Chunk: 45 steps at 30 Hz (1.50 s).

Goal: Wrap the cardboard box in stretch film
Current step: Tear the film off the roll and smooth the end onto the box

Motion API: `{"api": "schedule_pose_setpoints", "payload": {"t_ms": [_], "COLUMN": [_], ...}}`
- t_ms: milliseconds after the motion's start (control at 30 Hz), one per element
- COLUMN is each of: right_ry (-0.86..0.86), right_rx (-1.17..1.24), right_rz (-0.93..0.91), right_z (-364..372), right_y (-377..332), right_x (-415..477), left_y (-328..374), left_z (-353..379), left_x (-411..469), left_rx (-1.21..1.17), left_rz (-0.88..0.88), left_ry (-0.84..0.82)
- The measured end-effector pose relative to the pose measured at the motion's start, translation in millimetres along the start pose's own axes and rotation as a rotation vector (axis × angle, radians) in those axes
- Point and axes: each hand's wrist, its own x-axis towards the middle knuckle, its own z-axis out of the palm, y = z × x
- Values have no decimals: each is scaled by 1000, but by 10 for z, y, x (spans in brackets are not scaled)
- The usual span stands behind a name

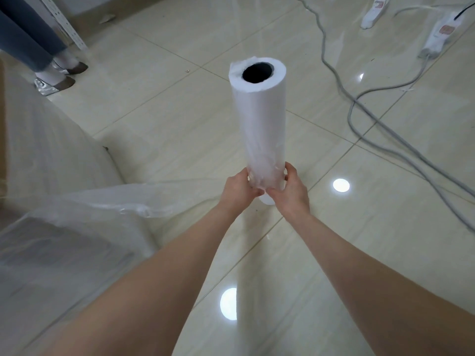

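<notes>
A tall white roll of stretch film point(258, 119) stands upright in the middle of the head view, its dark hollow core facing me. My left hand point(237, 190) grips its lower end from the left and my right hand point(289, 191) grips it from the right. A loose sheet of clear film point(102, 204) runs from the roll's base leftward to the cardboard box point(46, 155), which fills the left edge and is covered in film.
Glossy beige floor tiles point(359, 253) lie all around. Grey cables point(385, 124) snake across the right side toward two white power strips point(437, 34). A person's legs and shoes point(59, 73) stand at the upper left beside a metal shelf upright point(66, 24).
</notes>
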Motion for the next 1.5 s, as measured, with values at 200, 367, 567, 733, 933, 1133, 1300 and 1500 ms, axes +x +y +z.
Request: {"api": "schedule_pose_setpoints", "payload": {"t_ms": [200, 367, 567, 733, 933, 1133, 1300, 1500], "right_ry": [14, -101, -130, -77, -48, 48, 52, 58], "right_rx": [-398, -580, -787, -822, -763, -674, -686, -645], "right_rz": [-146, -490, -329, -395, -422, -285, -287, -292], "right_z": [69, 161, 120, 151, 129, 112, 138, 97], "right_y": [179, -132, -273, -243, -229, -218, -202, -131], "right_x": [-445, -520, -294, -302, -300, -242, -309, -426], "left_y": [-151, -214, -156, -146, -185, -212, -348, -375], "left_z": [-57, -132, -152, -182, -232, -231, -306, -284], "left_x": [-157, -289, -343, -357, -402, -546, -518, -467], "left_rx": [277, 361, 493, 577, 545, 610, 453, 427], "left_rz": [-20, 5, 99, 152, 196, 371, 206, 60], "left_ry": [7, 2, 10, 36, 7, -100, -42, -69]}}
